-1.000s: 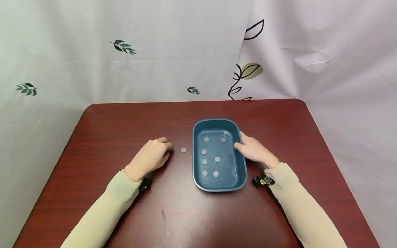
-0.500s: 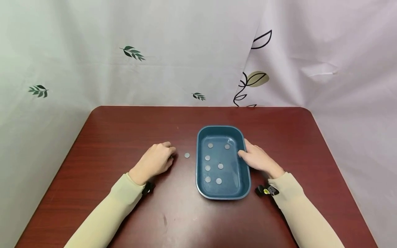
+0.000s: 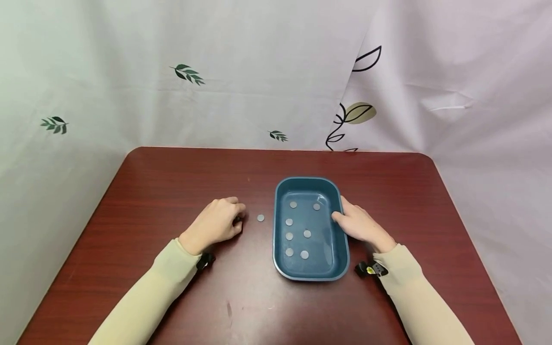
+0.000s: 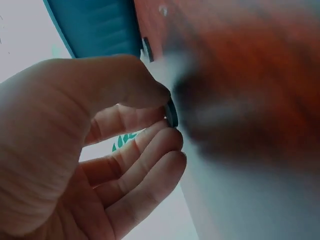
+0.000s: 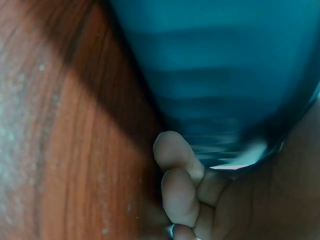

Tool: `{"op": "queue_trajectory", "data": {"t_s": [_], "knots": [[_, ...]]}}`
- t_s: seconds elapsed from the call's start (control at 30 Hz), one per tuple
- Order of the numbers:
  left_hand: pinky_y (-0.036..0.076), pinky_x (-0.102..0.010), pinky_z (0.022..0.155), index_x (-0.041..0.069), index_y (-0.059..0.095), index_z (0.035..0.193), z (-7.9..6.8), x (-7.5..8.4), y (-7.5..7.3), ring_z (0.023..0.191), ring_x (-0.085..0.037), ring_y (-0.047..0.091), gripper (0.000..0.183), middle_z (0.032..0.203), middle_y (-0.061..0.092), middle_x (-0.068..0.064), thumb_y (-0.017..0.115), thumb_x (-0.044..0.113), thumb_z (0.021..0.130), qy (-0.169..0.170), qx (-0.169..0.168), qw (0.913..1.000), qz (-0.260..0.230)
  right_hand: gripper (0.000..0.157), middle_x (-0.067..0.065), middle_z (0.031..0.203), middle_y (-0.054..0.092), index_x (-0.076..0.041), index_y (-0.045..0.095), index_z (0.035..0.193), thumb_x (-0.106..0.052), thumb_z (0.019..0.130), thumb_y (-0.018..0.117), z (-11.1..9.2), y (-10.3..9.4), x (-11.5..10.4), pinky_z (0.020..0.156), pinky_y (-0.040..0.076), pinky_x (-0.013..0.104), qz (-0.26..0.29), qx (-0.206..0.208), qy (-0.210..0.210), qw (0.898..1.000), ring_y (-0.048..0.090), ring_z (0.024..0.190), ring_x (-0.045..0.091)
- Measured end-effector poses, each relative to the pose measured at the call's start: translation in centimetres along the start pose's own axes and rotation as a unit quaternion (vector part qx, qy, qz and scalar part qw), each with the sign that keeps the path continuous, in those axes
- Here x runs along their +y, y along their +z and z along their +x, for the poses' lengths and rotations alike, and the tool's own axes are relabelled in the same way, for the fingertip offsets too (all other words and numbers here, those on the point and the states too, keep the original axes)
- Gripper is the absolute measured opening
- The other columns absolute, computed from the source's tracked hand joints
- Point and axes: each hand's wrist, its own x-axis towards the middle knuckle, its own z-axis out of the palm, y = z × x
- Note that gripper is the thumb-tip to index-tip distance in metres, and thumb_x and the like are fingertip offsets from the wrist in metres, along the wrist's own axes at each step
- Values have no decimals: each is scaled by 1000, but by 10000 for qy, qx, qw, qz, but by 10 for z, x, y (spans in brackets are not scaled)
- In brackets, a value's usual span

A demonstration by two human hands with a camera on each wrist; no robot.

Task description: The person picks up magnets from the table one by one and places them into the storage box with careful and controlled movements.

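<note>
My left hand [image 3: 217, 223] is low over the table, left of a blue rectangular container. In the left wrist view, its thumb and a finger pinch a small coin [image 4: 171, 113] held on edge, dark in shadow. Another coin [image 3: 260, 218] lies flat on the table between this hand and the container [image 3: 311, 276]. Several silvery coins [image 3: 307, 234] are spread flat on the container's floor. With the thumb over the rim, my right hand [image 3: 361, 224] grips the container's right wall. In the right wrist view, curled fingers [image 5: 179, 197] show beside its outer side.
The reddish-brown wooden table [image 3: 194, 172] has rounded far corners. White cloth [image 3: 241, 96] with leaf prints hangs behind it and at both sides. A black strap device [image 3: 206, 261] is on the left wrist, and a similar device [image 3: 372, 269] is on the right.
The head view has shifted slightly, so the table and container appear a little lower and farther right. Both hands keep nearly the same places relative to the container and the loose coin.
</note>
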Motion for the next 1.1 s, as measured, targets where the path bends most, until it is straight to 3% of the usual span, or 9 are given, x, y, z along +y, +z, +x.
{"op": "queue_trajectory", "data": {"t_s": [0.2, 0.4, 0.57, 0.77, 1.1], "knots": [[46, -29, 53, 16, 60, 76, 15, 9, -14, 54, -12, 46, 17, 74, 48, 3, 76, 11, 74, 235, 313, 9991, -166, 53, 10, 116, 71, -10, 41, 151, -20, 100, 48, 0, 0, -2, 88, 51, 39, 4, -8, 25, 10000, 70, 94, 17], [42, -25, 54, 16, 59, 76, 38, 32, -29, 55, -7, 43, 15, 74, 45, 5, 73, 10, 75, 626, 649, 9949, -447, 55, 10, 116, 72, -11, 40, 153, -21, 100, 48, 1, 0, -2, 89, 50, 39, -30, -16, 30, 10000, 69, 95, 18], [42, -22, 54, 16, 63, 79, 59, 54, -28, 56, -7, 46, 12, 75, 48, 4, 72, 10, 77, 1115, 809, 9884, -632, 55, 10, 114, 72, -11, 39, 153, -22, 100, 48, 0, 0, -2, 89, 50, 40, -29, 2, 46, 10000, 70, 93, 17], [41, -22, 53, 14, 62, 82, 79, 77, -19, 56, -11, 46, 9, 77, 49, 2, 70, 10, 80, 1513, 501, 9852, -628, 52, 9, 111, 72, -10, 42, 150, -22, 100, 48, 0, 0, 0, 88, 50, 38, -72, 39, 30, 10000, 69, 93, 17], [37, -22, 54, 15, 62, 79, 98, 97, 0, 59, -11, 46, 9, 74, 47, 2, 66, 7, 82, 1652, -210, 9848, -497, 52, 10, 118, 71, -11, 41, 152, -25, 101, 49, 0, 0, 1, 90, 51, 40, -50, 29, 57, 10000, 68, 98, 19]]}}
